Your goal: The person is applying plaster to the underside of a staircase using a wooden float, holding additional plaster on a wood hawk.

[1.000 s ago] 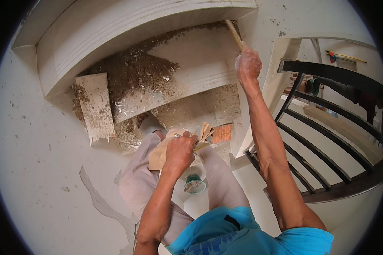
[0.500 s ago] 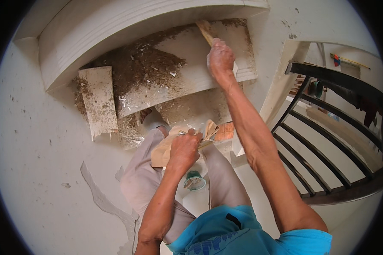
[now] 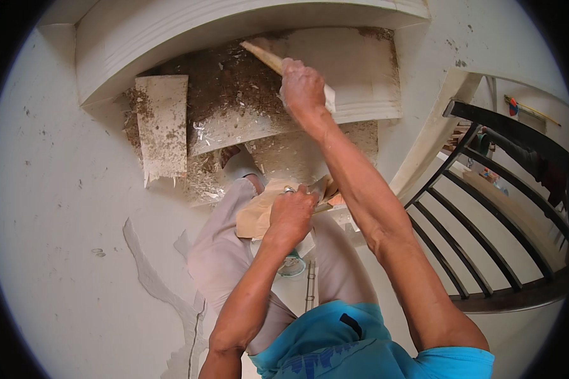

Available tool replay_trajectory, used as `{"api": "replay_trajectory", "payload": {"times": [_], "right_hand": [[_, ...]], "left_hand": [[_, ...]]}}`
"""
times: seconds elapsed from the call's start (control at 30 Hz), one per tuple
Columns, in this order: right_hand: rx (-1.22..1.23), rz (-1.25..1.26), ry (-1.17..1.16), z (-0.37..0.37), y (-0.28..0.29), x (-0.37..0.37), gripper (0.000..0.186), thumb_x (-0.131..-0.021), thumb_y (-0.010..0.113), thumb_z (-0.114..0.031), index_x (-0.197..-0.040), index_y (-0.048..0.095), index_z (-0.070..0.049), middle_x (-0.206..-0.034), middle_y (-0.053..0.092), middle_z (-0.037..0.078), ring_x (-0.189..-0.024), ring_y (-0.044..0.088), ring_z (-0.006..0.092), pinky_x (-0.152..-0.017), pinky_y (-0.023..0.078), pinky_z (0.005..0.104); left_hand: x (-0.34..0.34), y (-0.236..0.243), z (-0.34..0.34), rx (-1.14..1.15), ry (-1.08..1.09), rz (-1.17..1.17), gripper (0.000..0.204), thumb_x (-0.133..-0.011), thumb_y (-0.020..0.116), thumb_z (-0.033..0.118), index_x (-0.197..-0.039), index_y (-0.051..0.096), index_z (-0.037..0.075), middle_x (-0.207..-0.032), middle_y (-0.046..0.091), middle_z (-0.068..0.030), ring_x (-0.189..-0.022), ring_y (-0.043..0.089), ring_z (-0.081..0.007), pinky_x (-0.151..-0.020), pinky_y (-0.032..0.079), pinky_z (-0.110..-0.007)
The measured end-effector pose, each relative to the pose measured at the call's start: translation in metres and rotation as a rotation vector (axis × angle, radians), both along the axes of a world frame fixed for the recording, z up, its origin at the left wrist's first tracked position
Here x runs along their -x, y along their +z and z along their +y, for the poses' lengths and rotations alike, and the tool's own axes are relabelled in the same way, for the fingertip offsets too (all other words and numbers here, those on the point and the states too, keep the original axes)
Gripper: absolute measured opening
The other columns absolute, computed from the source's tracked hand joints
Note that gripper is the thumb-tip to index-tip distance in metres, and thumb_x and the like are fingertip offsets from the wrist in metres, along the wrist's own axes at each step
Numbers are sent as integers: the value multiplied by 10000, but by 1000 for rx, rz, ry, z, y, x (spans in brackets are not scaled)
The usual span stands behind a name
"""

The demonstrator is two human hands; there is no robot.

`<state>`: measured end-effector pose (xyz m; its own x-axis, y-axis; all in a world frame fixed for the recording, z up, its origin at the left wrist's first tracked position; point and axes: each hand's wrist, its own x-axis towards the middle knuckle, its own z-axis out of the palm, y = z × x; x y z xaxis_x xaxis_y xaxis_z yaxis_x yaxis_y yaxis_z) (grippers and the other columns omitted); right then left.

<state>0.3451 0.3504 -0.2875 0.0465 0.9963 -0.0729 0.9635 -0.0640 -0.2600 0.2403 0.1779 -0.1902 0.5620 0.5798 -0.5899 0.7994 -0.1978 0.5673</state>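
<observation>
Fingers (image 3: 292, 65) curled tight (both): rt hand (image 3: 305, 90) w/ pale strip (image 3: 263, 56), lt hand (image 3: 292, 215) w/ tan sheet (image 3: 254, 218).

Hands (image 3: 303, 88): two. Pale stick (image 3: 262, 56): one. Brown paper piece (image 3: 257, 211): apparently one, partly covered. Loose board (image 3: 163, 129): one. Green container (image 3: 291, 258): one. Black railing (image 3: 512, 122): one.

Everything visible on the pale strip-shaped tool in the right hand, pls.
The pale strip-shaped tool is long and yellowish tan, narrowing toward its far end; wood or bristle, I can't tell which. It slants up and left from the right hand, which is closed around it and hides its middle. A white piece shows at the fist's other side, maybe part of it. The far end is over the dirt on the step; contact there isn't clear.
</observation>
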Motion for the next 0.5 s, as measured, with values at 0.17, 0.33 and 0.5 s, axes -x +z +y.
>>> {"api": "replay_trajectory", "payload": {"times": [0.17, 0.33, 0.5], "right_hand": [[137, 71, 27, -15, 9, 68, 148, -847, 563, -57, -972, 627, -11, -926, 669, 143, -844, 679, 244, -738, 570, 336], [137, 315, 87, -21, 21, 101, 180, -854, 550, -47, -992, 622, 43, -952, 663, 201, -862, 675, 297, -762, 573, 376], [-207, 280, 83, -37, 12, 5, 302, -750, 553, 32, -1042, 629, 21, -867, 665, 220, -768, 666, 367, -652, 552, 455]], "left_hand": [[0, -17, -16, 59, -59, 101, 292, -696, 650, 13, -983, 679, 58, -1003, 656, -170, -840, 653, -347, -707, 516, -445], [2, -30, -37, -147, 230, -169, 226, -770, 613, 60, -981, 691, 45, -975, 673, -195, -904, 659, -338, -744, 525, -434], [-7, 0, -5, 56, -99, 68, 200, -753, 625, 26, -942, 683, 56, -952, 655, -183, -908, 666, -328, -735, 532, -428]]}}
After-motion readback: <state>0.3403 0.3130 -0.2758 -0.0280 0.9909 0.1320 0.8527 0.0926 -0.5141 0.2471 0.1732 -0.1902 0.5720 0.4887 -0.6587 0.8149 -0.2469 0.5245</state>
